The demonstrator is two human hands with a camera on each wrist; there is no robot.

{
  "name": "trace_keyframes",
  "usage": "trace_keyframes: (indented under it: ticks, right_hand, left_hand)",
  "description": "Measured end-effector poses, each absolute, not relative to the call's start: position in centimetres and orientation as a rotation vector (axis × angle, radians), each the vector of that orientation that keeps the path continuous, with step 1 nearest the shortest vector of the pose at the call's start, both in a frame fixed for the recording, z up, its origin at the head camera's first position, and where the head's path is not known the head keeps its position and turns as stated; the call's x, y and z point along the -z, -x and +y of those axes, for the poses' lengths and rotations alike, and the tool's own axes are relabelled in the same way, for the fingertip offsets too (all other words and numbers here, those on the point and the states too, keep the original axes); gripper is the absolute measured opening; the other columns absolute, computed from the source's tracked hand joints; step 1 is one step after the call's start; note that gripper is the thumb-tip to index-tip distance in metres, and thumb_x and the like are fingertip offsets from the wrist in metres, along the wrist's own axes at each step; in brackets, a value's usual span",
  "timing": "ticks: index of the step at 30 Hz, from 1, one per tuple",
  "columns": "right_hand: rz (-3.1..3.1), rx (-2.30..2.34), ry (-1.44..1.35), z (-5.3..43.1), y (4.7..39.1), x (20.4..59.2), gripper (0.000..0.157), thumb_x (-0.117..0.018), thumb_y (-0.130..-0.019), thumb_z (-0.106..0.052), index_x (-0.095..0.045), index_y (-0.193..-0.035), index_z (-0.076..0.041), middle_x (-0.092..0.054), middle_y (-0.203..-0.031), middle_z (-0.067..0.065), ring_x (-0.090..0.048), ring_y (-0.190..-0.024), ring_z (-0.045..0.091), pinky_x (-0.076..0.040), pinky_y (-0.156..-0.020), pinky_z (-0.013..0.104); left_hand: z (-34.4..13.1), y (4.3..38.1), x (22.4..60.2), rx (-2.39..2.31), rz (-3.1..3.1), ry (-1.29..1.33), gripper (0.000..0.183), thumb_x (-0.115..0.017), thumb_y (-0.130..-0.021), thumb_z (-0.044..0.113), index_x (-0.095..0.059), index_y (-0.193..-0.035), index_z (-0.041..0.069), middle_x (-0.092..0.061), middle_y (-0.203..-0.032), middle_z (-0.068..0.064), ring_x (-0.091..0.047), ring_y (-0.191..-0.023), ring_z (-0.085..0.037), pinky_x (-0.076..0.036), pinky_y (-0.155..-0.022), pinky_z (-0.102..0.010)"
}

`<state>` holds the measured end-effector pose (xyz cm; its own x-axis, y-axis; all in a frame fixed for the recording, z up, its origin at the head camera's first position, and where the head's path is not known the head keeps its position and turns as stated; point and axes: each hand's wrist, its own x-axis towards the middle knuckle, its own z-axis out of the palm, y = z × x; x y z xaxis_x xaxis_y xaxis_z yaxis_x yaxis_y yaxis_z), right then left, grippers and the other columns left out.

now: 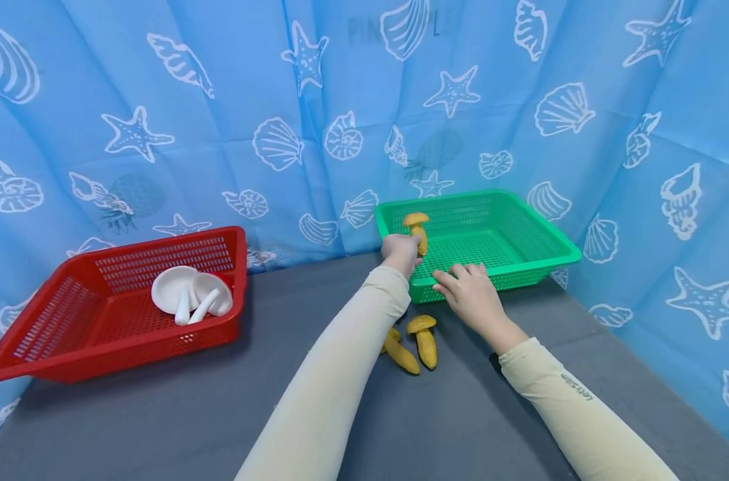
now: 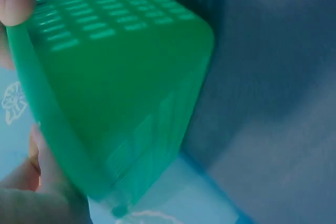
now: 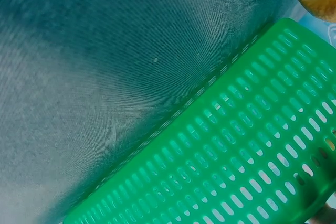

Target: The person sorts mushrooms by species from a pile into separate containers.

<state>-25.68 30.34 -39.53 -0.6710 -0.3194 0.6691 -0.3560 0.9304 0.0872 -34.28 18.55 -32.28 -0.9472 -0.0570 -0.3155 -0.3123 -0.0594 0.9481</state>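
My left hand holds a yellow mushroom upright by its stem, inside the left end of the green basket. In the left wrist view, parts of that hand show at the left edge, beside the basket's rim. My right hand lies at the near rim of the same basket, fingers extended. Just in front of the basket, a yellow mushroom lies on the table, next to another yellow mushroom partly hidden by my left sleeve.
To the left stands a red basket with a white mushroom and another white mushroom inside, both at its right end. A grey cloth covers the table. Behind it hangs a blue curtain with shell and starfish prints.
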Motion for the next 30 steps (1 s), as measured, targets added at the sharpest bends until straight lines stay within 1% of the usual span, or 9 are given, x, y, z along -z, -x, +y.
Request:
trace_keyframes:
  ticks: [3,8,11,15,16,19,26,28,30]
  right_hand:
    - [-2.352,-0.065,-0.472,30.0,25.6,39.6,0.026,-0.077,-0.081,-0.019,-0.073,-0.103,-0.006,-0.062,-0.086,0.018,-0.06,-0.084,0.046,-0.043,-0.084,0.071]
    - [-2.338,-0.071,-0.48,29.5,25.5,39.5,0.025,-0.077,-0.081,-0.019,-0.073,-0.102,-0.007,-0.062,-0.087,0.018,-0.06,-0.084,0.046,-0.043,-0.084,0.071]
    - [-2.329,-0.078,-0.495,29.3,25.5,39.5,0.026,-0.078,-0.079,-0.018,-0.072,-0.102,-0.006,-0.063,-0.088,0.019,-0.06,-0.083,0.046,-0.043,-0.083,0.071]
    - [-2.336,-0.085,-0.492,29.3,25.7,39.5,0.028,-0.079,-0.078,-0.017,-0.072,-0.102,-0.006,-0.063,-0.089,0.019,-0.06,-0.084,0.046,-0.042,-0.085,0.071]
    - [-2.342,-0.085,-0.488,29.3,25.7,39.5,0.028,-0.079,-0.078,-0.017,-0.072,-0.103,-0.006,-0.063,-0.09,0.019,-0.06,-0.085,0.046,-0.042,-0.085,0.071]
    - [-2.373,-0.08,-0.466,29.4,25.7,39.4,0.027,-0.078,-0.081,-0.02,-0.072,-0.104,-0.006,-0.063,-0.092,0.019,-0.06,-0.087,0.045,-0.042,-0.087,0.071]
    - [-2.396,-0.078,-0.445,29.7,25.5,39.2,0.026,-0.076,-0.084,-0.021,-0.072,-0.105,-0.007,-0.063,-0.091,0.019,-0.06,-0.088,0.045,-0.042,-0.088,0.07]
    - [-2.387,-0.069,-0.45,30.0,25.4,39.2,0.026,-0.077,-0.082,-0.02,-0.072,-0.105,-0.007,-0.063,-0.091,0.019,-0.06,-0.086,0.045,-0.043,-0.086,0.07]
    - [-2.389,-0.063,-0.455,30.3,25.4,39.3,0.028,-0.078,-0.081,-0.019,-0.072,-0.105,-0.007,-0.063,-0.09,0.019,-0.06,-0.084,0.044,-0.044,-0.085,0.07]
  left_hand:
    - [18.9,34.9,32.6,-2.226,1.915,0.503,0.028,-0.065,-0.093,0.007,-0.063,-0.118,-0.006,-0.066,-0.112,-0.021,-0.071,-0.087,-0.029,-0.058,-0.073,-0.034]
    - [19.1,35.7,32.8,-2.2,1.938,0.509,0.037,-0.065,-0.092,0.003,-0.056,-0.126,-0.009,-0.062,-0.119,-0.024,-0.069,-0.092,-0.033,-0.057,-0.078,-0.037]
    - [19.3,35.7,32.6,-2.152,1.976,0.52,0.033,-0.062,-0.093,0.001,-0.058,-0.125,-0.007,-0.062,-0.117,-0.021,-0.067,-0.094,-0.032,-0.057,-0.078,-0.038]
    - [19.4,35.4,32.2,-1.994,2.124,0.48,0.034,-0.064,-0.093,0.002,-0.059,-0.126,-0.003,-0.063,-0.115,-0.02,-0.067,-0.088,-0.03,-0.058,-0.075,-0.038]
    - [19.4,35.3,32.1,-1.93,2.185,0.459,0.038,-0.068,-0.09,0.003,-0.059,-0.127,-0.002,-0.063,-0.113,-0.019,-0.067,-0.087,-0.03,-0.058,-0.074,-0.038]
    - [19.4,35.3,31.9,-1.889,2.2,0.432,0.036,-0.068,-0.09,0.001,-0.06,-0.125,-0.004,-0.065,-0.109,-0.02,-0.069,-0.086,-0.031,-0.058,-0.074,-0.037]
    - [19.4,35.7,32.2,-1.994,2.056,0.431,0.054,-0.058,-0.09,-0.012,-0.043,-0.141,-0.003,-0.066,-0.113,-0.024,-0.07,-0.089,-0.031,-0.057,-0.079,-0.038]
    - [19.2,35.6,32.3,-1.989,2.043,0.42,0.051,-0.058,-0.091,-0.011,-0.045,-0.139,-0.005,-0.068,-0.109,-0.024,-0.071,-0.088,-0.029,-0.057,-0.078,-0.036]
    - [18.9,35.4,32.4,-1.983,2.037,0.398,0.042,-0.06,-0.091,-0.008,-0.053,-0.132,-0.006,-0.07,-0.102,-0.022,-0.071,-0.086,-0.028,-0.058,-0.075,-0.035]
